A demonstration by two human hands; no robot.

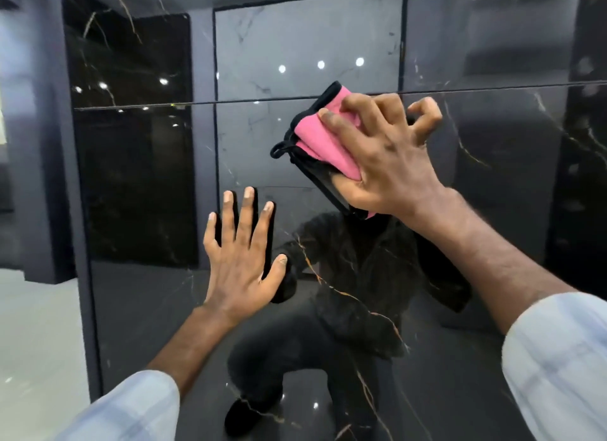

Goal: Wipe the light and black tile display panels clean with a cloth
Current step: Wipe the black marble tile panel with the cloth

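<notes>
Glossy black stone fills nearly your whole view: the black tile panel (pixel 138 309) stands upright in front of you, veined with thin gold lines and shiny enough to mirror the room. At the far left, a strip of pale floor (pixel 29 325) shows beside the panel's edge. A thin horizontal seam (pixel 164 105) runs across the panel, and small spots of light glint in the gloss above and below it.

Your left hand (pixel 243 253) lies flat against the panel below the seam. Its fingers (pixel 248 210) are straight and spread, the thumb is out to the right, and it holds nothing. A light checked sleeve (pixel 131 407) covers that forearm lower down.

Right of this hand, the panel shows the dark reflection (pixel 345 292) of a crouched figure. Higher up, a paler grey veined rectangle (pixel 308 46) sits inside a dark frame. You cannot tell whether it is a reflection or a separate tile.

The cloth (pixel 315 135), pink with black edging, is bunched against the panel at the seam, and its top corner reaches just above the line. A small black loop (pixel 279 150) hangs from its left side. Your right hand (pixel 387 158) grips the cloth from the right, with the forefinger laid across the pink fabric and the other fingers curled. Its pale right sleeve (pixel 558 358) fills the lower right corner.
</notes>
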